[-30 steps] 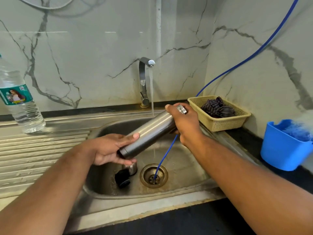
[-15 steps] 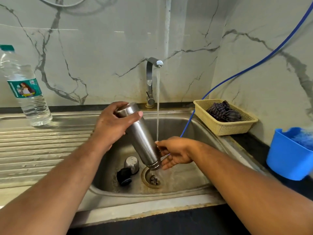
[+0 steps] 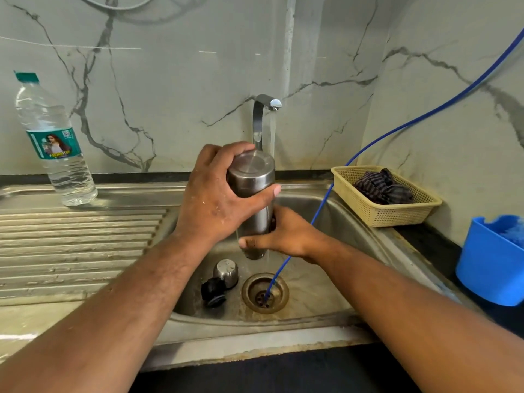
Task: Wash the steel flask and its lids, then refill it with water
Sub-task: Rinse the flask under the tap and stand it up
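The left fingers (image 3: 213, 153) curl round the upturned base of the flask (image 3: 251, 177), with the thumb across its front, so the left hand (image 3: 215, 207) grips the top end firmly. Lower down, the right fingers (image 3: 282, 215) wrap behind the body and the thumb lies across the front near the mouth; the right hand (image 3: 287, 236) holds that end. The flask stands nearly upright, mouth down, above the sink (image 3: 255, 321), a little behind the drain (image 3: 265, 292). Water (image 3: 272, 131) falls from the tap (image 3: 259, 120) along the flask's right edge and shows again below the mouth; whether it strikes the steel cannot be told. On the sink floor, just left of the drain, the steel cap (image 3: 226, 272) stands dome up, and the black lid (image 3: 212, 292) lies touching it on the near side. A blue tube (image 3: 320, 202) runs down from the upper right, passes behind the right hand, and ends in the drain. Left of the sink a ribbed drainboard (image 3: 71, 239) carries a clear plastic bottle (image 3: 56, 143), upright with a green cap, near the wall. Right of the sink a yellow basket (image 3: 397, 214) holds a dark striped cloth (image 3: 382, 188), and a blue tub (image 3: 490, 265) stands on the dark table (image 3: 283, 375) at the right edge.
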Action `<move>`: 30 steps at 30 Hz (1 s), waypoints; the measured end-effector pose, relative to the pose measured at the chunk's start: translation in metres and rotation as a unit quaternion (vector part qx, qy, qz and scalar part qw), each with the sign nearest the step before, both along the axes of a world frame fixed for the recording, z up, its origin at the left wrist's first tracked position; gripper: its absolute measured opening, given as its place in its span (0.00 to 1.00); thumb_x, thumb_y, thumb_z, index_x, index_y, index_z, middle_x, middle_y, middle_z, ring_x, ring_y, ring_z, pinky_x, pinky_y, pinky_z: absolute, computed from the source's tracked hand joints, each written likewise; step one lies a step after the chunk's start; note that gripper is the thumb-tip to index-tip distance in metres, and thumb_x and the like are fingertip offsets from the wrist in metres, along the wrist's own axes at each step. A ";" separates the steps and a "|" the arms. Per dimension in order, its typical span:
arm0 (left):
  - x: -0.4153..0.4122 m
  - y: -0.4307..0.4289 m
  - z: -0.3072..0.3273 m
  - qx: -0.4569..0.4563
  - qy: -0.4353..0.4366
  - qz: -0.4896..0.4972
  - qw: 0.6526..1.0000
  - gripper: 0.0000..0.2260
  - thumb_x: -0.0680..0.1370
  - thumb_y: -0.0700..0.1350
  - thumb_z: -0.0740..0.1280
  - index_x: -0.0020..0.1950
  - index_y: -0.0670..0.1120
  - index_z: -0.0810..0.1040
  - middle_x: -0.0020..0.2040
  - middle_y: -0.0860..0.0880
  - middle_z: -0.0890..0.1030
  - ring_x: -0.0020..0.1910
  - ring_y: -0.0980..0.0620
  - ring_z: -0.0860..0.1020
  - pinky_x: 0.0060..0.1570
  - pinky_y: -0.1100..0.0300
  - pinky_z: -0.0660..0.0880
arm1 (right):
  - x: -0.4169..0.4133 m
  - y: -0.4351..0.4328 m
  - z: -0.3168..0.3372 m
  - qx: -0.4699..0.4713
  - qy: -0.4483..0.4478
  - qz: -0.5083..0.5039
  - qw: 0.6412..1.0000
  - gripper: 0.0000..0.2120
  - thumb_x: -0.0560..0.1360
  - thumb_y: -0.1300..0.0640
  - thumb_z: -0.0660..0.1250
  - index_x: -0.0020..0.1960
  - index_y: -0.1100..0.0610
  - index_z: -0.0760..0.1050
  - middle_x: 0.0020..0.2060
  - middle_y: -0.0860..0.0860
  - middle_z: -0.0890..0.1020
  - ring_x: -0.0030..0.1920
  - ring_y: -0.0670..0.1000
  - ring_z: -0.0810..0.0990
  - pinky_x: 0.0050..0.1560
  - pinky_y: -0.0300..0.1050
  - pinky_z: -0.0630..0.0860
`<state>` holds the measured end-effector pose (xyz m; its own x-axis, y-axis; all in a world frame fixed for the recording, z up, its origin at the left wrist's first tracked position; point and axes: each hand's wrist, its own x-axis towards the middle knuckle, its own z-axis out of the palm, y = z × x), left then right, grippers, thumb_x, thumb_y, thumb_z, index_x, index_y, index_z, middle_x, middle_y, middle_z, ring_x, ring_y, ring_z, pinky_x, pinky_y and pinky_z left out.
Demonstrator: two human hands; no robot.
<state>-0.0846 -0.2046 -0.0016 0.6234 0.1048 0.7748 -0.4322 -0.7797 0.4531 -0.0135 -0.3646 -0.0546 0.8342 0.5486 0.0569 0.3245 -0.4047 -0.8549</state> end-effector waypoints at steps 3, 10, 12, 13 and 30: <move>0.001 -0.001 0.003 0.030 0.041 -0.005 0.999 0.36 0.65 0.66 0.77 0.71 0.57 0.72 0.60 0.53 0.70 0.54 0.62 0.72 0.53 0.74 0.69 | 0.000 0.002 -0.002 -0.008 -0.030 -0.021 0.999 0.39 0.63 0.43 0.85 0.69 0.50 0.74 0.57 0.46 0.84 0.58 0.46 0.82 0.60 0.45 0.80; 0.014 0.017 -0.016 -0.060 0.164 -0.002 0.985 0.36 0.65 0.69 0.76 0.69 0.59 0.72 0.63 0.55 0.74 0.58 0.57 0.76 0.48 0.68 0.71 | -0.003 -0.002 0.002 -0.150 -0.085 -0.038 0.984 0.34 0.62 0.40 0.84 0.62 0.52 0.79 0.49 0.44 0.84 0.48 0.43 0.83 0.51 0.40 0.82; 0.012 0.012 -0.001 -0.074 0.071 -0.006 0.995 0.35 0.65 0.69 0.75 0.68 0.59 0.71 0.63 0.57 0.74 0.55 0.62 0.75 0.48 0.69 0.71 | -0.004 0.003 0.009 -0.043 -0.120 -0.050 0.991 0.33 0.62 0.40 0.83 0.62 0.50 0.78 0.49 0.42 0.84 0.49 0.40 0.83 0.50 0.37 0.80; 0.011 0.008 0.000 -0.074 0.075 -0.016 0.994 0.34 0.65 0.70 0.75 0.66 0.60 0.71 0.62 0.58 0.74 0.55 0.63 0.76 0.49 0.68 0.73 | -0.005 0.005 0.008 -0.016 -0.110 -0.046 0.993 0.33 0.61 0.40 0.84 0.61 0.50 0.78 0.50 0.43 0.85 0.50 0.41 0.83 0.52 0.38 0.81; 0.012 0.011 -0.011 -0.103 0.171 -0.025 0.980 0.36 0.63 0.67 0.79 0.66 0.58 0.74 0.59 0.60 0.77 0.56 0.61 0.77 0.51 0.63 0.77 | -0.002 0.005 -0.001 0.027 -0.064 -0.045 0.997 0.31 0.62 0.38 0.82 0.62 0.45 0.78 0.52 0.42 0.86 0.52 0.39 0.84 0.56 0.41 0.82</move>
<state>-0.0722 -0.1940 -0.0125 0.8512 0.1987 0.4858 -0.2637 -0.6384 0.7231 -0.0151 -0.3594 -0.0559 0.8640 0.4645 0.1941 0.3972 -0.3920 -0.8298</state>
